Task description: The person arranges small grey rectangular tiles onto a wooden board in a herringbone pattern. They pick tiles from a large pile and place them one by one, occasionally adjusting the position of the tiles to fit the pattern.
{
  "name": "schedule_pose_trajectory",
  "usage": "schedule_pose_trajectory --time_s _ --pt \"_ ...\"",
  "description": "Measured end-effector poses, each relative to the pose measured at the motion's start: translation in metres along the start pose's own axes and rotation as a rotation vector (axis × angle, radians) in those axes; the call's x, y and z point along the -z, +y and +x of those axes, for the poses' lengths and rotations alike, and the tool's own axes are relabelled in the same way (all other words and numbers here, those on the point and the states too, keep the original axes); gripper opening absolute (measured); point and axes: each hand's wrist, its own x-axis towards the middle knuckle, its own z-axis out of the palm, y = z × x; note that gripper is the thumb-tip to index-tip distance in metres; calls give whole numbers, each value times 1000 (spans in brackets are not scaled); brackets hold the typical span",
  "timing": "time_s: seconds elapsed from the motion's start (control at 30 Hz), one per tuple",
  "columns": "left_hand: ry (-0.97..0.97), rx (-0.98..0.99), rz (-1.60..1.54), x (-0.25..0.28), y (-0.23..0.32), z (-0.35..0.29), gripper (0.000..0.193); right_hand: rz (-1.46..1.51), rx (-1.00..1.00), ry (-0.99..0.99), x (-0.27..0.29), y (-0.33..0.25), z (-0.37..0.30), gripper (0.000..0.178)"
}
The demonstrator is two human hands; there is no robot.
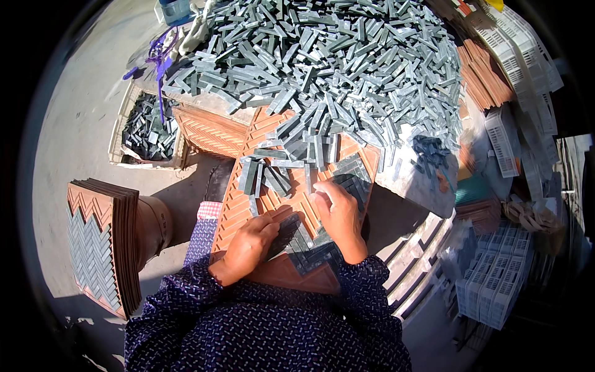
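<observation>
A brown herringbone-grooved board (225,218) lies tilted across my lap. Dark grey stone strips (308,253) fill its grooves on the near and right parts. Over the board's left half, my left hand (249,243) is closed, fingers bent and pressed together beside the laid strips. One loose stone strip (253,205) shows just beyond its knuckles. My right hand (338,214) is closed in a pinch above the right half, close to a pale strip (308,178). What either hand's fingertips hold, if anything, is hidden. Loose strips (277,181) lie piled on the board's far part.
A large heap of stone strips (347,68) covers the worktable ahead. Left stand a crate of dark pieces (116,144) and a stack of grooved boards (126,248) on a round bucket (155,226). White plastic baskets (496,273) and more brown boards (483,74) are at right.
</observation>
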Motion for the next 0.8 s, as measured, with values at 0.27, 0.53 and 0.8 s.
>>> schedule_pose_trajectory --time_s 0.27,0.53,0.8 --pt "21 0 -56 -1 -1 1 21 2 -196 49 -20 5 15 33" --pt "45 51 -107 -2 -4 0 22 317 -264 -223 7 -3 -9 41" --pt "46 45 -130 1 0 2 21 71 70 -393 11 -2 0 36"
